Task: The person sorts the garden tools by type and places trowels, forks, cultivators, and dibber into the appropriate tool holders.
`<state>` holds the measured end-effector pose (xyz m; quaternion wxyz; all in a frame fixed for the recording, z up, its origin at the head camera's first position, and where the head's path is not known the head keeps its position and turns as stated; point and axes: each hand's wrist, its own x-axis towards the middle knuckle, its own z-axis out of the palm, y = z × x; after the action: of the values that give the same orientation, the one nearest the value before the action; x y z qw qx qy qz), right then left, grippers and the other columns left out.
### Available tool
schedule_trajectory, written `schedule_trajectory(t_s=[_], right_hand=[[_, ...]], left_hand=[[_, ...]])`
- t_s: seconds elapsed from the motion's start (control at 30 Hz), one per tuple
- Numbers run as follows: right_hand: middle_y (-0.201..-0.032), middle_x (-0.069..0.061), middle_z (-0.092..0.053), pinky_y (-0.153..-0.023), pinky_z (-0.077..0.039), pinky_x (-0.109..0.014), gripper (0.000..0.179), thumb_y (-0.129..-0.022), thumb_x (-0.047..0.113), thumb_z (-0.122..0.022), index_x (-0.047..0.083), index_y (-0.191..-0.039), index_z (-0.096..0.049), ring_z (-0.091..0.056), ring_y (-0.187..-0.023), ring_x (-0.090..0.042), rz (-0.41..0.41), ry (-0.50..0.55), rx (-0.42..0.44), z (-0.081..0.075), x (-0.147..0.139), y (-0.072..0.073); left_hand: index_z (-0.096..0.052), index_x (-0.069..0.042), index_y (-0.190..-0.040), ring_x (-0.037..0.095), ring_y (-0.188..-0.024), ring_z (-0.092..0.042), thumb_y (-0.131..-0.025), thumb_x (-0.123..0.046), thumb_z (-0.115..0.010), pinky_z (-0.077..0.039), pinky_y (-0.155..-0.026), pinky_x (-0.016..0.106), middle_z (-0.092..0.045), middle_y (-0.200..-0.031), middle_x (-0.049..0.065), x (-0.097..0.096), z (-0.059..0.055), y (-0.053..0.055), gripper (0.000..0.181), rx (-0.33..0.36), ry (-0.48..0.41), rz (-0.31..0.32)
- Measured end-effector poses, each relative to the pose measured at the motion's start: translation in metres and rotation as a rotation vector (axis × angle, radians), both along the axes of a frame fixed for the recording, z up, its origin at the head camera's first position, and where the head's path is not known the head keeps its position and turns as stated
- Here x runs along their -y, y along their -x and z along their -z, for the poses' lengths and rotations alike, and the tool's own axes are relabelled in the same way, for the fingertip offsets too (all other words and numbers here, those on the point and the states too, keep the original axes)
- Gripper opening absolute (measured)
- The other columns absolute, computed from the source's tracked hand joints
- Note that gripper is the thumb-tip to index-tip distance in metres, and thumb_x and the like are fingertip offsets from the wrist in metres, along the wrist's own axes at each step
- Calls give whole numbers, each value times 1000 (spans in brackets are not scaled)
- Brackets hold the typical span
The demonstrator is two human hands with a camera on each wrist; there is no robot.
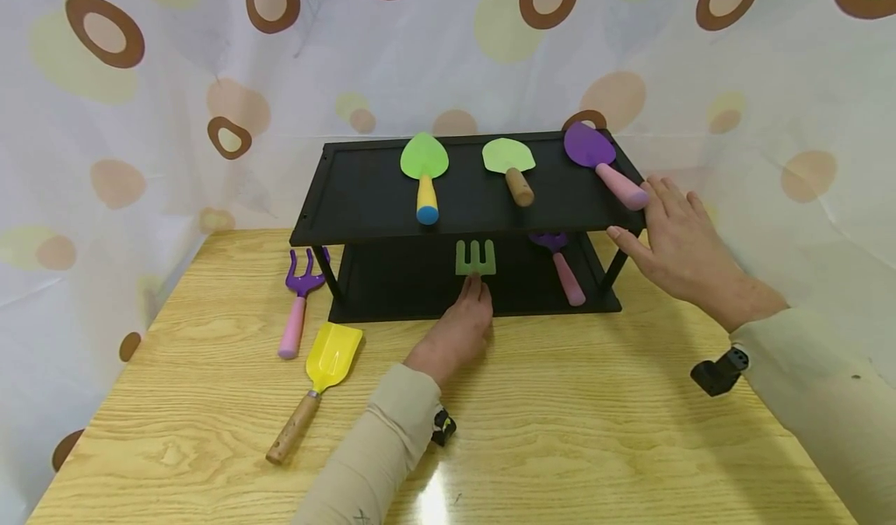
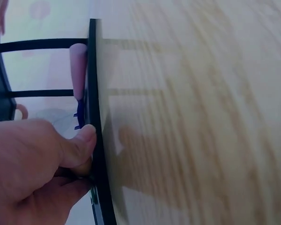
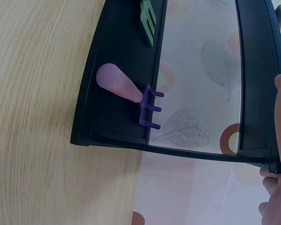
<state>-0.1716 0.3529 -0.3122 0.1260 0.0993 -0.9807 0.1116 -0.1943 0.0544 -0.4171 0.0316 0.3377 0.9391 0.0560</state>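
Note:
My left hand (image 1: 458, 330) pinches the handle of a small green garden fork (image 1: 475, 258) at the front of the lower tier of a black two-tier shelf (image 1: 357, 198). In the left wrist view, the thumb and fingers cover most of its brown handle. My right hand (image 1: 682, 249) holds the shelf's upper front right corner, thumb at the front edge and fingers along the side. A purple garden fork with a pink handle (image 3: 119, 84) lies on the lower tier, right of the green one.
On the upper tier lie a green trowel (image 1: 424, 158), a pale green shovel (image 1: 508, 155) and a purple trowel (image 1: 590, 145). Left of the shelf, on the wooden table (image 1: 560, 432), are another purple fork (image 1: 304, 284) and a yellow shovel (image 1: 334, 354). A patterned curtain (image 1: 420, 58) hangs behind.

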Motion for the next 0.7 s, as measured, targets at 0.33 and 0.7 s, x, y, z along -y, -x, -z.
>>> schedule_trajectory(t_s=[0.33,0.7], right_hand=[[-160,-34,-13,-121,-3,-67,85,-104,52,-37,-13,-153,-12,-9,-151,-47,6,4,9,1,0,0],[-159,-35,-15,-120,-5,-68,85,-103,52,-37,-13,-153,-13,-10,-151,-48,5,8,1,0,1,0]], left_hand=[[-43,10,-143,36,-142,-42,-100,0,-53,-46,-108,29,-37,-153,28,-3,5,2,46,-163,23,-10],[-41,9,-145,37,-145,-37,-103,-3,-46,-37,-119,38,-38,-153,27,-6,8,7,43,-258,102,4]])
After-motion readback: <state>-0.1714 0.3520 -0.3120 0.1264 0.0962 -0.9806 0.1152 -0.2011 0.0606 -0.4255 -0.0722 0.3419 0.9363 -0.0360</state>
